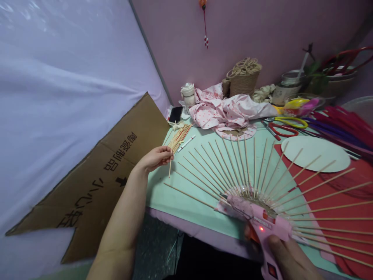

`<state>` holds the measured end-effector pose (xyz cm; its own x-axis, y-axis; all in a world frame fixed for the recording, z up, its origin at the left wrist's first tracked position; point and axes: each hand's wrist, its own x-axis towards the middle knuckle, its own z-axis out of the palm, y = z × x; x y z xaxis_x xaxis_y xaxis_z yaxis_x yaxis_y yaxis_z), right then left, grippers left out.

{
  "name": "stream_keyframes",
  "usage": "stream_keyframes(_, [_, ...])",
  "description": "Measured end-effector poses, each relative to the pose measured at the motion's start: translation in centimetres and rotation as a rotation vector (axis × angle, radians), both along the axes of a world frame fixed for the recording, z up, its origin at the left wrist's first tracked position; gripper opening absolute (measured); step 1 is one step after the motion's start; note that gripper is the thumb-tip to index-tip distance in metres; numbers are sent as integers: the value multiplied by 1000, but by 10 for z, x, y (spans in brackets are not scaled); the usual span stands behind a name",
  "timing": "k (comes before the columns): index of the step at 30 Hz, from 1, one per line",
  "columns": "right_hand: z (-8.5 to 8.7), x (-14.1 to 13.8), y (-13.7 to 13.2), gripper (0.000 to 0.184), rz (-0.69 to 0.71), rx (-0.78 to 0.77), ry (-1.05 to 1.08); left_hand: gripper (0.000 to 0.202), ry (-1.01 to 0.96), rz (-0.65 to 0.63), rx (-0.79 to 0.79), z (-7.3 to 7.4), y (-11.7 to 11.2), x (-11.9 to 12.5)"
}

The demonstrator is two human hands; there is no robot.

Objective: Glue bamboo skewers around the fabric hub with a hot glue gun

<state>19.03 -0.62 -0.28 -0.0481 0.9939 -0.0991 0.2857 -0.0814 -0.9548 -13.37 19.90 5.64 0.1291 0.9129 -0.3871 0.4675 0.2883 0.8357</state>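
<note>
My left hand (161,156) pinches a thin wooden stick (170,169) that hangs down from the fingers. Just beyond it lies a bundle of loose sticks (181,136) on the table. In my right hand (287,254) is a pink hot glue gun (262,217) with a red light lit, its nozzle pointing left. Beneath the gun sits a round piece (244,192), partly hidden, with many wooden sticks fanning out from it like rays. A white and pink fabric edge shows under part of this piece.
Crumpled pink-patterned cloth (230,109), a white bottle (188,95), a phone (176,114) and a twine basket (244,79) stand along the back. Scissors (284,130) and a white oval (316,153) lie right, over red sheets (352,184). Cardboard (116,163) leans at the left.
</note>
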Motion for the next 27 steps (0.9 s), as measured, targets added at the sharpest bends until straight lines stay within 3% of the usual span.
stream_keyframes(4, [-3, 3, -6, 44, 6, -22, 48, 22, -188, -14, 23, 1, -14, 9])
stream_keyframes(8, [-11, 5, -13, 61, -1, -38, 101, 24, -284, -12, 28, 2, -19, 20])
stream_keyframes(11, [-11, 7, -21, 63, -41, -95, 111, 25, -344, 15, 35, -1, -25, 31])
stream_keyframes(18, [18, 19, -32, 64, -146, -120, -27, 28, -480, 251, 168, -16, -60, 65])
stream_keyframes(27, [42, 18, -29, 56, -108, -147, -250, 35, -539, 304, 284, -50, -120, 96])
